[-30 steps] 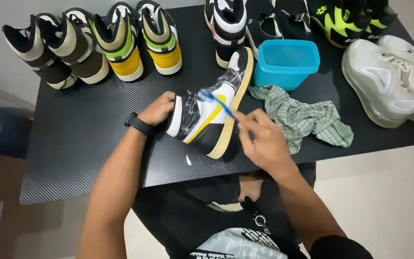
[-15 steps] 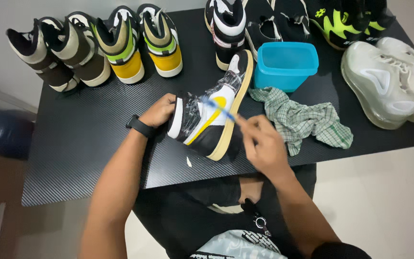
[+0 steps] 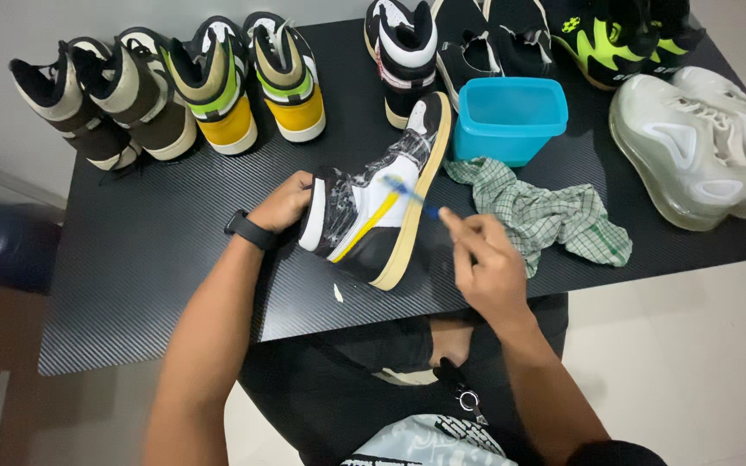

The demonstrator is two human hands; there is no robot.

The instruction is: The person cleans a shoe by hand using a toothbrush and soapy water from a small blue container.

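A black table (image 3: 157,259) is being used as the work surface. Along its far edge, high-top pairs (image 3: 174,91) are being kept in a row at the left, darker shoes (image 3: 477,39) in the middle and a pale translucent pair (image 3: 701,147) at the right. A blue tub (image 3: 511,116) is standing just beyond a crumpled checked cloth (image 3: 546,211). Near the front edge, a black, white and yellow sneaker (image 3: 373,207) is being held on its side, sole to the right, suds showing on its upper. The left hand (image 3: 282,203), a watch (image 3: 249,230) at the wrist, is being closed round the collar. The right hand (image 3: 485,259) is being pinched on a blue brush (image 3: 412,194); compared with a second ago, the brush is being drawn lower across the side panel, so scrubbing is judged to be continuing. A white fleck (image 3: 338,293) is lying by the heel.
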